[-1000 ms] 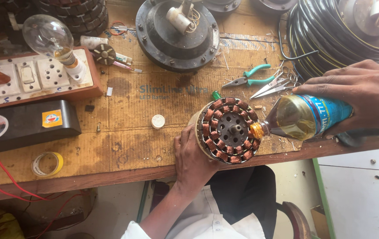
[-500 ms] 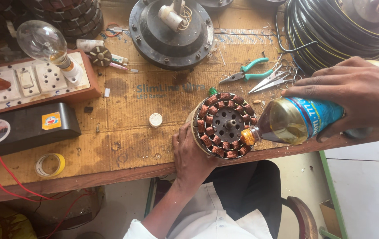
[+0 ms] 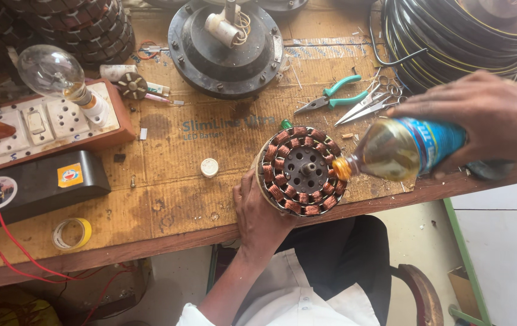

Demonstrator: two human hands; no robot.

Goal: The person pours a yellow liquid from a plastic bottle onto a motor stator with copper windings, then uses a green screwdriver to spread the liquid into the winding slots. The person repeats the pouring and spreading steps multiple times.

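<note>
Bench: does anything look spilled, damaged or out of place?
No spill shows. The right hand tips a bottle at the winding, which the left hand steadies. Its cap lies loose on the cardboard.

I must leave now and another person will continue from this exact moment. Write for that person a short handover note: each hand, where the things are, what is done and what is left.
Left hand: cups the near-left side of the copper-wound stator, holding it tilted on the cardboard-covered bench.
Right hand: grips a clear bottle of yellowish liquid, laid almost level, its mouth at the stator's right rim.
Nearby: a small white cap lies left of the stator; pliers and scissors lie behind it.
Done: bottle is open and tipped onto the windings.
Left: whether liquid flows cannot be told; the bottle is uncapped.
</note>
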